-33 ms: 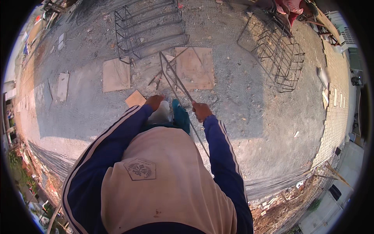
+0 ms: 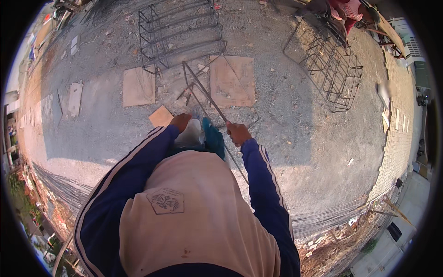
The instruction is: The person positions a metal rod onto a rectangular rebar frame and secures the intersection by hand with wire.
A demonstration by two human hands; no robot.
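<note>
My right hand (image 2: 238, 134) is closed around a dark metal bar (image 2: 208, 96), which slants up and left over the ground. A thinner steel rod (image 2: 236, 167) runs from near the bar's far end down past my right forearm. Left of it my left hand (image 2: 181, 122) is curled in, low over the ground; what its fingers hold, if anything, is hidden. Between my hands are a whitish shape (image 2: 191, 135) and a teal shoe or boot (image 2: 213, 137), just ahead of my body. Short dark bar pieces (image 2: 187, 91) lie beyond my left hand.
Plywood sheets (image 2: 232, 81) (image 2: 139, 87) and a smaller board (image 2: 160, 116) lie ahead. Rebar cages (image 2: 180, 34) (image 2: 336, 76) stand further off, with a person in red (image 2: 348, 14) behind the right one. Bundled rods (image 2: 325, 219) lie behind at right.
The far end of the bar has shifted slightly left. A bent thin rod seen over the right plywood sheet is no longer distinct there. Both hands stay nearly in place.
</note>
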